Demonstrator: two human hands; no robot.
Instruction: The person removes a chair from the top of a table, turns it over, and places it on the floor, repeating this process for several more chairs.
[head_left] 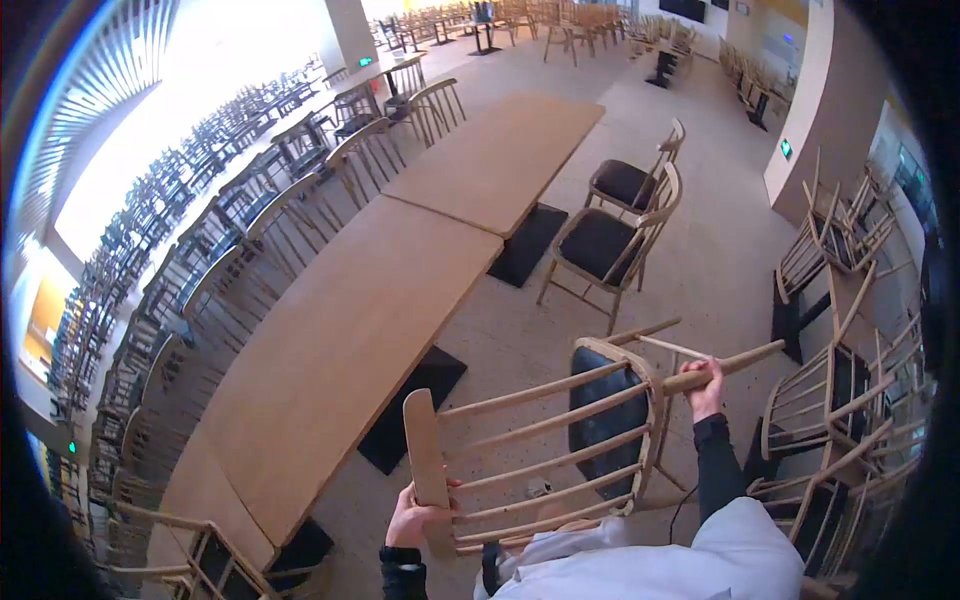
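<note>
A wooden chair with a black seat (602,420) is held tilted on its side in front of my body. My left hand (416,515) is closed round the top rail of its backrest (428,450), at the lower middle of the view. Farther right, my right hand (703,384) grips a leg of the same chair (740,364) near the seat. The spindles of the backrest run between my two hands. Just beyond the chair lies the edge of a long wooden table (340,330).
Two upright chairs with dark seats (597,243) stand beyond the held chair. A row of chairs (295,215) lines the table's far side. Black table bases (412,405) rest on the floor. Stacked chairs (840,390) are at the right, near a pillar (825,110).
</note>
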